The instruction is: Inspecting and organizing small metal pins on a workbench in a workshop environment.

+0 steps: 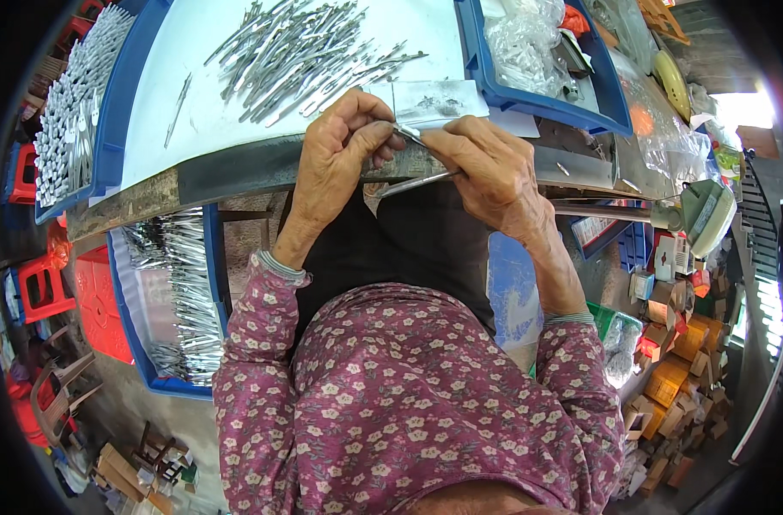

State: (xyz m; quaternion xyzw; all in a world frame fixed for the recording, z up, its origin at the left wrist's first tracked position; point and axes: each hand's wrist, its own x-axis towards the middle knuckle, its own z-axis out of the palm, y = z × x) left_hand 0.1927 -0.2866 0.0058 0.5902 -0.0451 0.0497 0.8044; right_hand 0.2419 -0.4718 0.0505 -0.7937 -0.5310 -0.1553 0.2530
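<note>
- Head view: left hand and right hand pinch a small metal piece between them, at the near edge of the table; a slim rod pokes left from the right.
- Likely best: left fingertips steady, right pressing lightly.
- Far: thin, shiny strips heaped on smooth white paper.

Head cam (fisheye) faces dn, nr hands.

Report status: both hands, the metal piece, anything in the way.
Left hand, right hand both closed on small metal piece. Slim metal rod juts from right hand. Metal heap, smudged white pad just beyond, not between.
</note>
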